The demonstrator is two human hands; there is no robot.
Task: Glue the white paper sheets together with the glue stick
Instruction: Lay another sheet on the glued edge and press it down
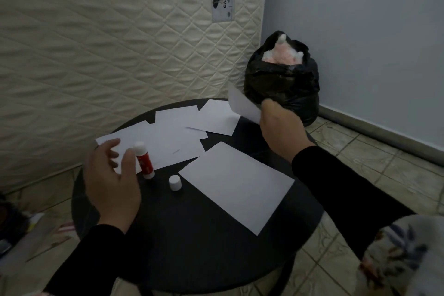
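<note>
A round black table (192, 247) carries several white paper sheets. One large sheet (236, 187) lies flat near the middle, and others (168, 137) overlap toward the back. The red glue stick (144, 163) stands uncapped and slightly tilted at the left, with its white cap (174, 182) upright beside it. My left hand (110, 180) hovers right by the stick with fingers spread and its thumb close to the tube, gripping nothing. My right hand (278, 125) is raised at the table's far right edge and pinches a lifted white sheet (241, 103).
A quilted mattress (120, 31) leans upright behind the table. A stuffed black plastic bag (283, 79) stands on the tiled floor at the back right, against a blue wall. Patterned cloth (398, 257) shows at the bottom right, clutter at the bottom left.
</note>
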